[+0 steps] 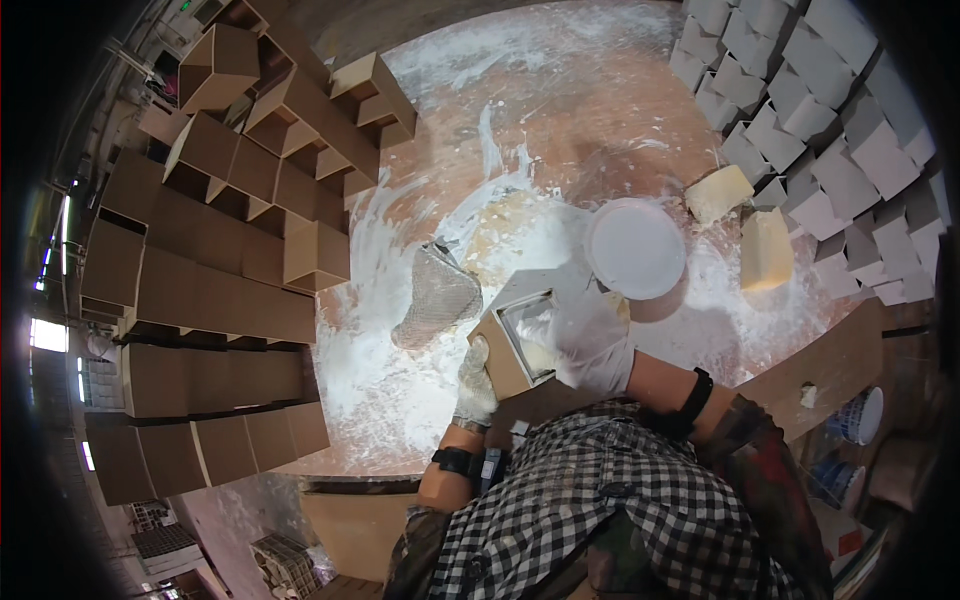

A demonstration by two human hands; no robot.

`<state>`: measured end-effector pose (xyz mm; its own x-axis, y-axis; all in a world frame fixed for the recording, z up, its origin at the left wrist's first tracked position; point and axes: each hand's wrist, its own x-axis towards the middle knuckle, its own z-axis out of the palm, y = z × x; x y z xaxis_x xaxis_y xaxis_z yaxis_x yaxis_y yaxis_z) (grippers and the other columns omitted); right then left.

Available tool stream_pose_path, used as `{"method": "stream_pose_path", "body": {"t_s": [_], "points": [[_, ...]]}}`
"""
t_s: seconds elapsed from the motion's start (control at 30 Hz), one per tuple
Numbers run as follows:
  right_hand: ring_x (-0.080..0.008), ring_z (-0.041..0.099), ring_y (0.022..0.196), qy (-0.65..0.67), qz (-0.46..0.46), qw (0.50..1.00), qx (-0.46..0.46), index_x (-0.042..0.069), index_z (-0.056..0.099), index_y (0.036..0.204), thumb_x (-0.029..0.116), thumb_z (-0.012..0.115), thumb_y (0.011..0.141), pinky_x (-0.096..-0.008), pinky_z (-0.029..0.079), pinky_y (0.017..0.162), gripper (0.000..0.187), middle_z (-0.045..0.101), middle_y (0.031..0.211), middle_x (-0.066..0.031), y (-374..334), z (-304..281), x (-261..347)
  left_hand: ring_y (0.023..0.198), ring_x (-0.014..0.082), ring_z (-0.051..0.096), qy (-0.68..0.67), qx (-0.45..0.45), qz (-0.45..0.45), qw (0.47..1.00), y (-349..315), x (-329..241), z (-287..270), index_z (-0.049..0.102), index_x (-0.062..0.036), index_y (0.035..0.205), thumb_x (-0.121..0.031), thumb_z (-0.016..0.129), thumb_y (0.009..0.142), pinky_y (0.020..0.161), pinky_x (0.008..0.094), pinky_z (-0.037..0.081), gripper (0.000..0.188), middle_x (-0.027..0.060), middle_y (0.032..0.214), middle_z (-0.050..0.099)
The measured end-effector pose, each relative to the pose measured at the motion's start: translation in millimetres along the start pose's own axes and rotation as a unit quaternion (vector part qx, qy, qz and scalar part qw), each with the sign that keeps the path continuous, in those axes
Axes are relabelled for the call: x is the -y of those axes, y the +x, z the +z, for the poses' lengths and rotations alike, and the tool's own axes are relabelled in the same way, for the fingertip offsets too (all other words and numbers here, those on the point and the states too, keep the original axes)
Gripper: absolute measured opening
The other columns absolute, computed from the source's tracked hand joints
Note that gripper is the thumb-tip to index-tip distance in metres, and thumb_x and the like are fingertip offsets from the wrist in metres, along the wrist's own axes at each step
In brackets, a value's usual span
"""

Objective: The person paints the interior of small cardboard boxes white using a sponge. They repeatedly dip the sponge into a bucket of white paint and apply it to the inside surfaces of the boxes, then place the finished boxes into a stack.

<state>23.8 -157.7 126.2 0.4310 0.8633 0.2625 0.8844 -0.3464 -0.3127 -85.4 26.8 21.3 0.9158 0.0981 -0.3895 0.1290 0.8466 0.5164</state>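
A small brown box (502, 358) is tilted near my body, its open side turned to the right, with a pale rim and greyish-white inner walls. My left hand (477, 382), in a whitened glove, grips its left side, thumb up along the brown face. My right hand (596, 345), in a white glove, is at the box's opening. Its fingers blend with the whitish inside, so their pose and anything in them are unclear. Just beyond the right hand stands a round white tub or lid (637, 248). A crumpled greyish mesh cloth (440, 298) lies beyond the box, to the left.
White powder streaks the brown tabletop (590, 110). Two yellow sponge-like blocks (767, 252) lie at the right. Stacked brown open boxes (215, 270) line the left side; many white boxes (800, 90) stand at the far right. Blue-and-white buckets (858, 416) sit below the table at right.
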Motion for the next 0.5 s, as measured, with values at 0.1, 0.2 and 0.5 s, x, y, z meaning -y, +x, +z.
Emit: {"method": "stream_pose_path", "body": {"t_s": [0.1, 0.2, 0.5], "points": [[-0.0292, 0.062, 0.065, 0.036, 0.046, 0.996, -0.061, 0.007, 0.064, 0.083, 0.019, 0.057, 0.074, -0.0401, 0.048, 0.060, 0.017, 0.062, 0.075, -0.0117, 15.5, 10.1, -10.3, 0.100, 0.0209, 0.060, 0.023, -0.047, 0.033, 0.998, 5.4, 4.9, 1.7, 0.046, -0.0030, 0.127, -0.028, 0.058, 0.091, 0.086, 0.0364, 0.053, 0.045, 0.0101, 0.114, 0.058], [-0.0288, 0.064, 0.070, -0.029, 0.253, 0.963, 0.088, 0.004, 0.064, 0.086, 0.017, 0.055, 0.077, -0.0392, 0.049, 0.062, 0.018, 0.064, 0.080, -0.0140, 33.6, -2.6, -13.4, 0.096, 0.0185, 0.061, 0.038, -0.043, 0.031, 0.998, 4.5, 3.3, 8.2, 0.049, -0.0027, 0.124, -0.027, 0.057, 0.092, 0.083, 0.0334, 0.053, 0.041, 0.0086, 0.111, 0.059], [-0.0329, 0.060, 0.065, -0.070, 0.104, 0.988, 0.092, 0.012, 0.063, 0.073, 0.021, 0.065, 0.065, -0.0394, 0.047, 0.060, 0.013, 0.060, 0.067, -0.0115, 8.9, 9.1, -53.7, 0.094, 0.0191, 0.062, 0.070, -0.080, 0.043, 0.993, 3.6, 4.8, -2.1, 0.051, -0.0021, 0.120, -0.030, 0.060, 0.090, 0.080, 0.0327, 0.054, 0.042, 0.0098, 0.106, 0.060]]}}
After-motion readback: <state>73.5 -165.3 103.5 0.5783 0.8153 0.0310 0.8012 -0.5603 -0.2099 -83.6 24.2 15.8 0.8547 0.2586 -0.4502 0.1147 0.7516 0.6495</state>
